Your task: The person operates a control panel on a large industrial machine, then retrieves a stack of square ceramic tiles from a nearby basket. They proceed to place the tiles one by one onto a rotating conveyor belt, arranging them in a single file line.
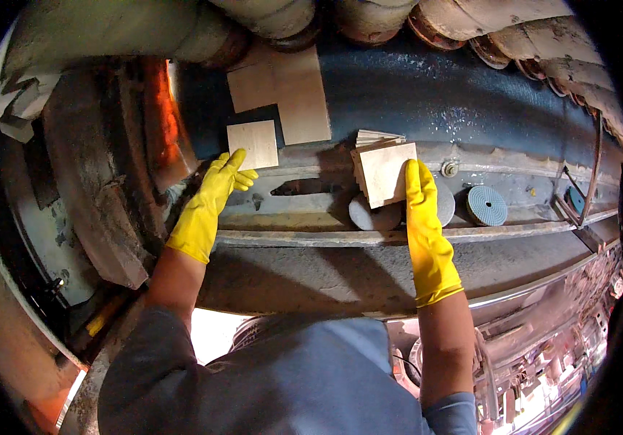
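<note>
Both my hands wear yellow rubber gloves. My left hand reaches up to a pale square sheet stuck on the dark blue surface; its fingertips touch the sheet's lower left corner. A larger pale sheet sits just above it. My right hand grips a stack of pale square sheets held upright against the grey ledge. Two grey round discs lie behind and below the stack.
A blue ribbed disc lies on the ledge to the right, near a bolt. Dusty ribbed hoses run across the top. An orange-lit metal part stands at the left. Machinery fills the lower right.
</note>
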### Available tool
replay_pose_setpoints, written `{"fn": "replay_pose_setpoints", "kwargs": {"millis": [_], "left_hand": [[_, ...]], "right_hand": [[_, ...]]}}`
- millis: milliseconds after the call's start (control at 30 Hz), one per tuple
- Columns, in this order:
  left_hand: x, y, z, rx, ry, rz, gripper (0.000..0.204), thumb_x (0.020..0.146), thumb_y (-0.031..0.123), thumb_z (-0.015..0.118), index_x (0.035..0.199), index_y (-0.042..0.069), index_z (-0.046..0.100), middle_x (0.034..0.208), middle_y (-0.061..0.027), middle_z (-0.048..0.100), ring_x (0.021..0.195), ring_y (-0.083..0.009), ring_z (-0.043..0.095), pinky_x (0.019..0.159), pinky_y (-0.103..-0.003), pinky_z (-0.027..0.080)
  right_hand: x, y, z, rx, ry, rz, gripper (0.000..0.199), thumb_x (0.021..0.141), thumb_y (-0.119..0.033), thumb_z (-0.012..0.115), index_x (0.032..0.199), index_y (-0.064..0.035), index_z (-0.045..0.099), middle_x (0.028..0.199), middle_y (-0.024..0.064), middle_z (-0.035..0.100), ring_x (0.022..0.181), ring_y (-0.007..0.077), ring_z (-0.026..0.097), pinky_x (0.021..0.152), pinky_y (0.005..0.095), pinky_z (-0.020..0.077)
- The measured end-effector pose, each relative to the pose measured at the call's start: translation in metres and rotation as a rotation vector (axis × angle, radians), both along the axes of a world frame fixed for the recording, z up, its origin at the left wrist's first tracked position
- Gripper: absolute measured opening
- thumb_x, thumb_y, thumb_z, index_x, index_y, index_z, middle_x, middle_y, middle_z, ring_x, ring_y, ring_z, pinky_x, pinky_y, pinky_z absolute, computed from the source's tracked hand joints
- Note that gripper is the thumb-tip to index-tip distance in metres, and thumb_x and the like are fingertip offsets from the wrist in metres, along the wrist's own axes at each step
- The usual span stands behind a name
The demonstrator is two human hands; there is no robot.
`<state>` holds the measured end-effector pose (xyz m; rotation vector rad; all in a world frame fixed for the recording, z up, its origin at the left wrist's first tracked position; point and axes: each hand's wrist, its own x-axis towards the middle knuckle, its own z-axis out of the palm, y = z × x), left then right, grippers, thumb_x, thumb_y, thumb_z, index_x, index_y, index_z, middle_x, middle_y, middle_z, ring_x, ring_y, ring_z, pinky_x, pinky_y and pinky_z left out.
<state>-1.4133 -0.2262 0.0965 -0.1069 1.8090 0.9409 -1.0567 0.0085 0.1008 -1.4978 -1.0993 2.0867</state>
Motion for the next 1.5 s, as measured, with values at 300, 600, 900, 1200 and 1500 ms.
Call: {"fn": "replay_pose_setpoints", "kwargs": {"millis": [300,600,900,1200,1500], "left_hand": [[-0.016,0.006,-0.036,-0.135,-0.135,0.214,0.052,0.095,0.045,0.074,0.131,0.012,0.054,0.101,-0.0220,0.076,0.069,-0.0249,0.073,0.055,-0.033,0.058],[-0.010,-0.027,-0.018,-0.245,0.760,-0.467,0.094,0.086,0.033,0.083,0.160,0.007,0.031,0.148,-0.0255,0.054,0.121,-0.0363,0.065,0.092,-0.044,0.057],[0.027,0.014,-0.021,-0.118,1.259,-0.823,0.080,0.087,0.034,0.078,0.153,0.004,0.044,0.153,-0.0284,0.046,0.142,-0.0456,0.044,0.119,-0.050,0.034],[0.025,0.016,-0.029,-0.059,1.260,-0.767,0.074,0.087,0.034,0.077,0.149,0.005,0.049,0.149,-0.0236,0.053,0.139,-0.0426,0.047,0.117,-0.051,0.036],[0.017,0.030,-0.026,-0.043,1.273,-0.791,0.069,0.086,0.030,0.078,0.146,0.007,0.055,0.149,-0.0242,0.054,0.138,-0.0429,0.048,0.118,-0.049,0.036]], "right_hand": [[-0.006,-0.003,0.004,0.001,-0.008,0.008,0.058,0.104,-0.041,0.065,0.141,0.0018,0.057,0.133,0.0103,0.066,0.122,0.0184,0.059,0.108,0.0328,0.0427],[0.009,-0.003,-0.020,0.013,-0.020,-0.013,0.057,0.103,-0.040,0.066,0.140,0.0021,0.058,0.133,0.0101,0.066,0.123,0.0179,0.058,0.108,0.0319,0.0425],[-0.008,-0.001,0.006,0.096,-0.102,-0.049,0.055,0.103,-0.039,0.066,0.140,0.0016,0.059,0.131,0.0092,0.066,0.121,0.0166,0.059,0.106,0.0310,0.0429],[-0.007,-0.004,0.005,0.109,-0.081,-0.079,0.055,0.104,-0.040,0.065,0.139,0.0010,0.060,0.130,0.0091,0.067,0.120,0.0174,0.059,0.106,0.0324,0.0433],[-0.011,-0.002,0.014,0.110,-0.070,-0.050,0.055,0.102,-0.040,0.067,0.139,0.0004,0.059,0.131,0.0087,0.067,0.120,0.0172,0.060,0.106,0.0322,0.0443]]}}
